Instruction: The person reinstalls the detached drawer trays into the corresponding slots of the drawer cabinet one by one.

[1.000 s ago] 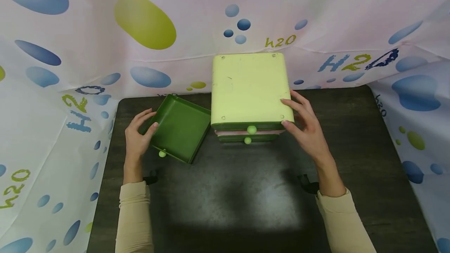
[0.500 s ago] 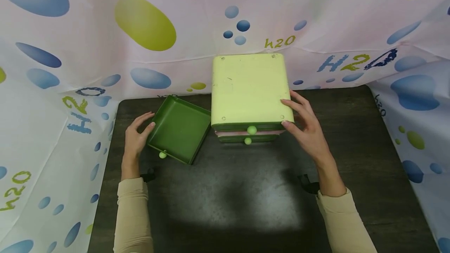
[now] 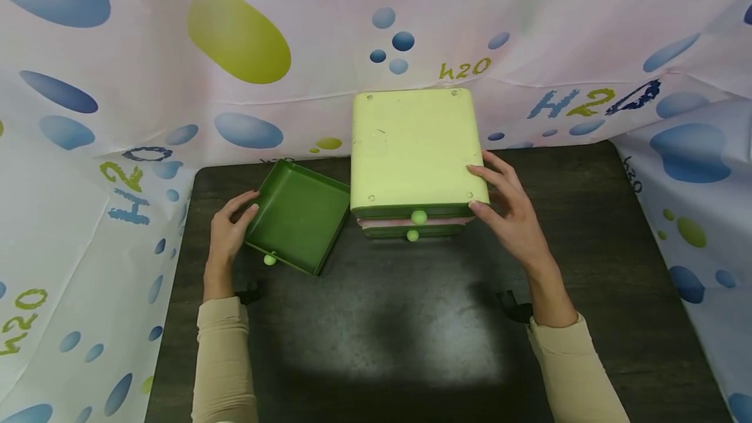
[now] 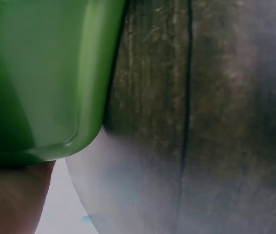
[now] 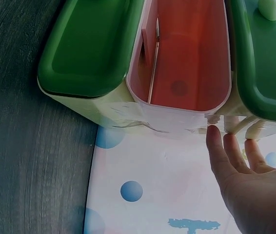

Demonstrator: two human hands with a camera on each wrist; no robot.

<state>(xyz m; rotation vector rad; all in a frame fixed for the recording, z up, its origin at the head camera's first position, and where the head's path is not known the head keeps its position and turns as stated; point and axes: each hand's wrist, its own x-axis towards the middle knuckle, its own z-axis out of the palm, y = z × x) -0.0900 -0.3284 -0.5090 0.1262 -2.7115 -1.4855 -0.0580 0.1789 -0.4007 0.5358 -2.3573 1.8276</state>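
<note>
A loose green drawer (image 3: 302, 214) with a light green knob (image 3: 269, 259) lies turned at an angle on the dark table. My left hand (image 3: 226, 234) is at its left side, thumb and fingertips against the side wall. The left wrist view shows the drawer's rounded corner close up. To the right stands a pale yellow chest of drawers (image 3: 417, 149). My right hand (image 3: 517, 220) rests on its right side and top edge, fingers fairly straight. In the right wrist view, an open pink compartment (image 5: 191, 63) sits between two green drawer fronts.
The dark wooden table (image 3: 376, 318) spreads in front of the chest. A white cloth (image 3: 329, 31) printed with blue and green spots hangs behind it and along both sides. Black straps show at both wrists.
My left hand has drawn back slightly, and its thumb no longer overlaps the drawer's rim. The chest and my right hand hold their places.
</note>
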